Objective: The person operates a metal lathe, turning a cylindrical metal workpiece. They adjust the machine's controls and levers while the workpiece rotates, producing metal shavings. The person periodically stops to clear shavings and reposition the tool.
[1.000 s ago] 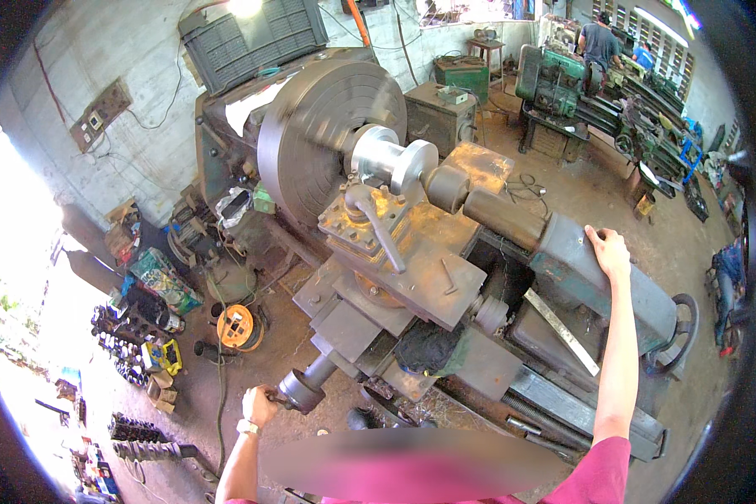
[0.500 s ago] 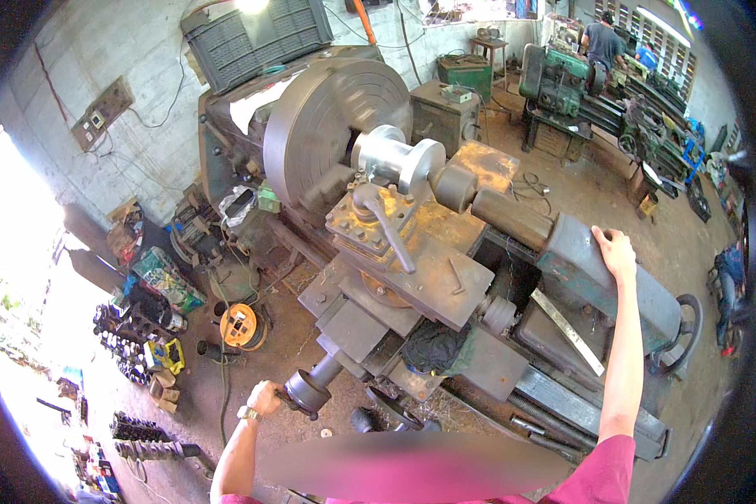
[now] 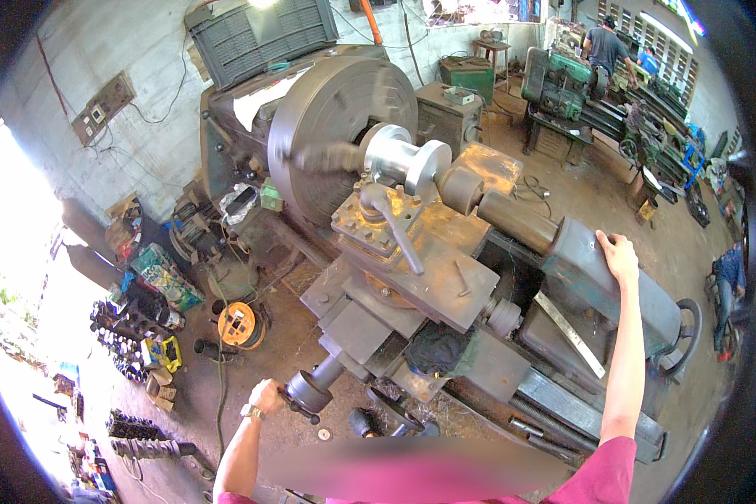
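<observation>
At the lower left of the lathe, here's the left hand (image 3: 266,395), right up against the crank (image 3: 309,391)! The crank sits just to its right, touching, and its shaft (image 3: 329,368) slants up and away to the right, toward the slide (image 3: 449,286) under the tool post (image 3: 370,228). Fingers look curled at the crank's near side, but the grip is hidden, so I can't tell how tightly they close.

Over on the far right, the right hand (image 3: 620,256) lies on top of the tailstock (image 3: 584,260), pinching nothing, fingers loosely spread. No question which is nearer: the crank belongs to the left hand's side, with the right well apart.

And up beyond the tool post, the silver part (image 3: 407,160) sits between the chuck (image 3: 349,109) and the tailstock, its long axis running down to the right. From the left hand it's up and rightward; neither hand touches it.
</observation>
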{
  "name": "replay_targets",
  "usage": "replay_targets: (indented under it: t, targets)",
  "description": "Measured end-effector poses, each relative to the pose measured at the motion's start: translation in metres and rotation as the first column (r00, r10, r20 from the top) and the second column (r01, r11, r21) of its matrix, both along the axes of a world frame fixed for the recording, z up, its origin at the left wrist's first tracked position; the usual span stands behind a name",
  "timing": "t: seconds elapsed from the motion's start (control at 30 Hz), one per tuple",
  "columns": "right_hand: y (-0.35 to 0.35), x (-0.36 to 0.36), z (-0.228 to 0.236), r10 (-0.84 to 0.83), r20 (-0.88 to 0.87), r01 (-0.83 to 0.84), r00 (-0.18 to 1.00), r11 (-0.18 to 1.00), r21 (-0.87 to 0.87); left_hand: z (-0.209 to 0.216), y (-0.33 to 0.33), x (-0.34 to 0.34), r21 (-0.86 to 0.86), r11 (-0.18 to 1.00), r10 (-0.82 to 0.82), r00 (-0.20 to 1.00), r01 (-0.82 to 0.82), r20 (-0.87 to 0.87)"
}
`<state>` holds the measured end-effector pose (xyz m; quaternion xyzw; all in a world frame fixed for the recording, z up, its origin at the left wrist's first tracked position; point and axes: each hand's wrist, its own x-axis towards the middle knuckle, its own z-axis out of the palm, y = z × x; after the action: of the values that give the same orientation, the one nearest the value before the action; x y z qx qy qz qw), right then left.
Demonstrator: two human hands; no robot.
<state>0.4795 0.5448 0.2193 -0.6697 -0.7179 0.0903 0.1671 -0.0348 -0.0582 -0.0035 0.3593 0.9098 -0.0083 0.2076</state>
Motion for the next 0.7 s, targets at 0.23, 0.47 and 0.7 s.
replay_targets:
  t: [0.23, 0.47, 0.7]
  targets:
    - [0.001, 0.001, 0.001, -0.003, -0.006, 0.003, 1.000, 1.000, -0.019, -0.008, 0.002, -0.007, 0.058, 0.996, 0.061, 0.998, -0.061, -0.007]
    - [0.003, 0.002, -0.004, -0.026, 0.015, 0.026, 1.000, 1.000, 0.013, -0.001, -0.014, 0.046, 0.204, 0.941, 0.303, 0.941, -0.271, -0.148]
    - [-0.001, 0.001, -0.002, 0.008, 0.009, -0.008, 1.000, 0.999, 0.049, 0.000, -0.013, 0.034, 0.238, 0.917, 0.321, 0.946, -0.321, 0.041]
